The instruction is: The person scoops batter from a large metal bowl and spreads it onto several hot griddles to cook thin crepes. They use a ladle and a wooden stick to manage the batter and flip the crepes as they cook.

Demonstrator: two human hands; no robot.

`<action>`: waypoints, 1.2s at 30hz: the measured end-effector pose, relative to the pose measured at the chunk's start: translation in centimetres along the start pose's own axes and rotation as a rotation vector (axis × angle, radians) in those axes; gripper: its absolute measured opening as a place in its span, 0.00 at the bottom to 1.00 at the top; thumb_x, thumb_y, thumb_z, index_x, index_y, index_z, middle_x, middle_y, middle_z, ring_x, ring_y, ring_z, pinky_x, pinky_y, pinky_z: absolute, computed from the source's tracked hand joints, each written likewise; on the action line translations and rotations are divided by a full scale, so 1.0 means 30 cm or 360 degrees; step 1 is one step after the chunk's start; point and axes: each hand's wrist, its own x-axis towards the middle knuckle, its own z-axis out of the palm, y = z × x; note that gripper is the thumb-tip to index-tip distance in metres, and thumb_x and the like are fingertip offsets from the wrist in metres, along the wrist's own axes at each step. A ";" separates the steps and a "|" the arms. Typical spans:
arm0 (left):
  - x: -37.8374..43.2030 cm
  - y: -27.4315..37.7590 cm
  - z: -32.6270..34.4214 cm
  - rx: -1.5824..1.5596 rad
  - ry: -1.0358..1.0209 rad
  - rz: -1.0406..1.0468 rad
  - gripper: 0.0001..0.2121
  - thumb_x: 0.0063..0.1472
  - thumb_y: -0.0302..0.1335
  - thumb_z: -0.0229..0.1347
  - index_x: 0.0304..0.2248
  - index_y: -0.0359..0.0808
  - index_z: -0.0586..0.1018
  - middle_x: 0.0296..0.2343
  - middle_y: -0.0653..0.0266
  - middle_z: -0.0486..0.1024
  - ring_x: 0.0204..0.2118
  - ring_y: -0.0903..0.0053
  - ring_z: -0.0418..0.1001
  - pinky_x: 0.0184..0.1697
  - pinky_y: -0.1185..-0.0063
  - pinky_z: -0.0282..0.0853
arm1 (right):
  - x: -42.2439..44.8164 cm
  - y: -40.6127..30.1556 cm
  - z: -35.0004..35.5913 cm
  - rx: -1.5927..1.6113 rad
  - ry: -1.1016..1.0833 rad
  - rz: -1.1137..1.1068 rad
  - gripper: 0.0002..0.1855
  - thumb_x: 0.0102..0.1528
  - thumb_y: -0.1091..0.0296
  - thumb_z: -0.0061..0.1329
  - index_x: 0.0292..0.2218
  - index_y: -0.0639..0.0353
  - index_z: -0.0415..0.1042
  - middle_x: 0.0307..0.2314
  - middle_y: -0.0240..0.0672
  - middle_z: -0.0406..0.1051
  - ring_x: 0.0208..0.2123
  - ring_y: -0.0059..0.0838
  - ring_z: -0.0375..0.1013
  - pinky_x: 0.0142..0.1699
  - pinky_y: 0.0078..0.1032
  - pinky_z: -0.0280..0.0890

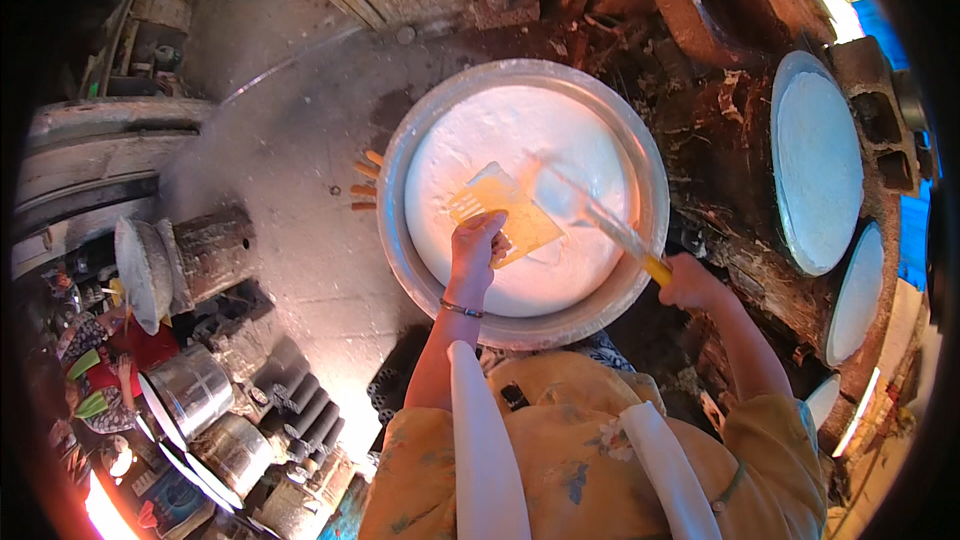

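A wide metal basin (658,191) stands before me, holding a smooth white dough-like mass (480,127). Over its middle my left hand (477,244) pinches a flat yellow plastic sheet (529,221) with a row of slots by the thumb. At the basin's right, my right hand (691,285) is closed around the yellow handle of a long metal tool (626,234). The tool slants inward over the white mass. Its far end is blurred, so whether it is a spatula or a ladle cannot be made out, nor whether it touches the mass.
White-covered round surfaces (819,172) line the right, beside a hollow concrete block (874,116). Short brown rods (365,191) lie left of the basin. Farther left are a cylindrical stove (217,247), metal pots (195,390), stacked dark cylindrical briquettes (311,412) and another person (101,382).
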 end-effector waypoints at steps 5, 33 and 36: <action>0.087 0.056 -0.016 0.0349 -0.0332 0.0031 0.05 0.54 0.25 0.54 0.29 0.31 0.75 0.11 0.73 0.61 0.11 0.88 0.57 0.12 0.88 0.51 | -0.022 0.030 0.043 -0.0400 -0.0045 -0.0208 0.18 0.34 0.70 0.50 0.30 0.69 0.71 0.24 0.47 0.72 0.30 0.42 0.73 0.39 0.32 0.67; -0.346 0.235 -0.319 0.1167 0.0585 0.0234 0.11 0.54 0.26 0.55 0.35 0.27 0.75 0.23 0.63 0.75 0.22 0.81 0.73 0.23 0.86 0.70 | 0.070 0.090 0.130 0.0189 -0.0006 -0.0061 0.13 0.36 0.74 0.48 0.28 0.71 0.69 0.16 0.46 0.69 0.18 0.35 0.71 0.25 0.29 0.65; -0.307 0.277 -0.365 0.1248 0.0641 0.0188 0.12 0.53 0.23 0.55 0.38 0.28 0.74 0.25 0.63 0.75 0.22 0.80 0.74 0.22 0.83 0.72 | 0.057 0.148 0.141 0.0241 0.0084 -0.0108 0.15 0.35 0.74 0.48 0.29 0.70 0.69 0.18 0.47 0.69 0.22 0.37 0.72 0.28 0.29 0.65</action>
